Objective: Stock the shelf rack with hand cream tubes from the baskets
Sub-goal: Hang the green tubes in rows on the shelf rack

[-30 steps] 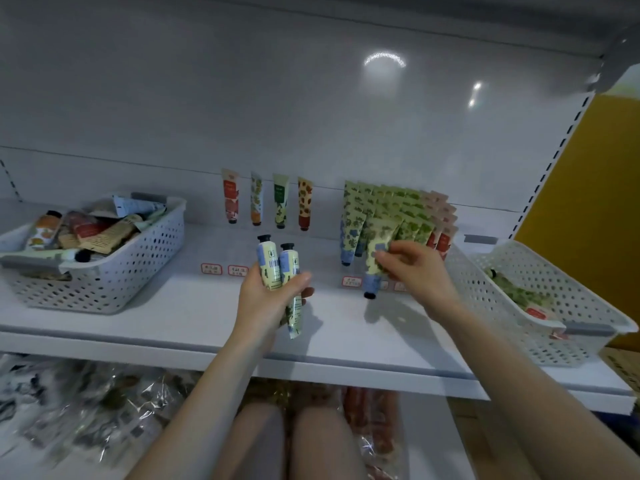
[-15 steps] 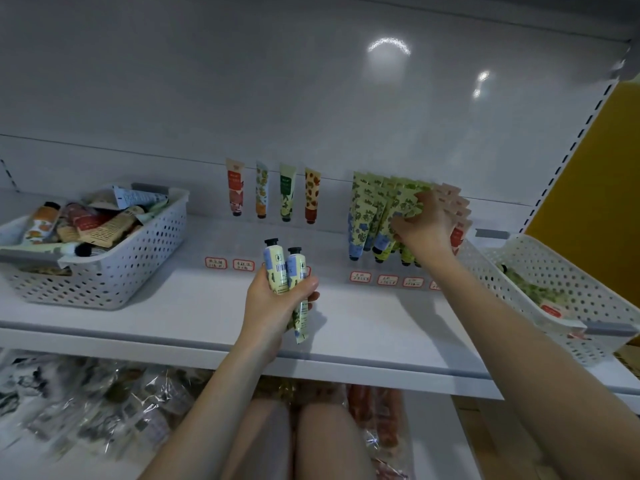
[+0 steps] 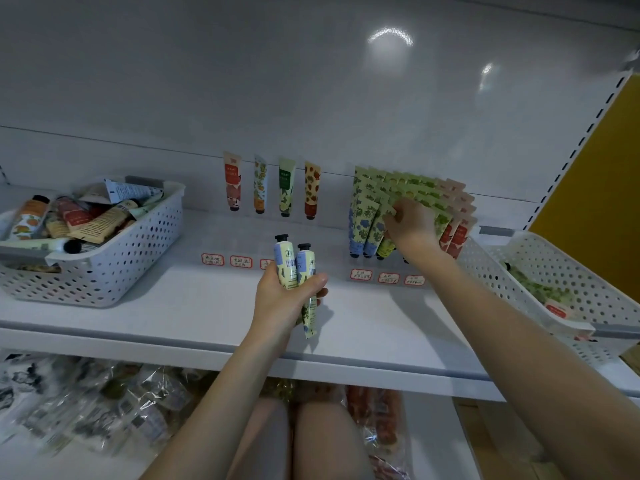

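On the shelf, four tubes are stood between the left basket and the packed tube rows, with the right basket beyond.

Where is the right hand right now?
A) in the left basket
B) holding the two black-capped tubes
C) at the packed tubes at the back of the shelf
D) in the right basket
C: the right hand is up at the packed tubes, fingers pinching one of them, while the black-capped tubes sit in the left hand.

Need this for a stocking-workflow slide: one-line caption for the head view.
Right hand pinches a floral tube among the packed rows on the shelf; left hand holds two spare tubes.
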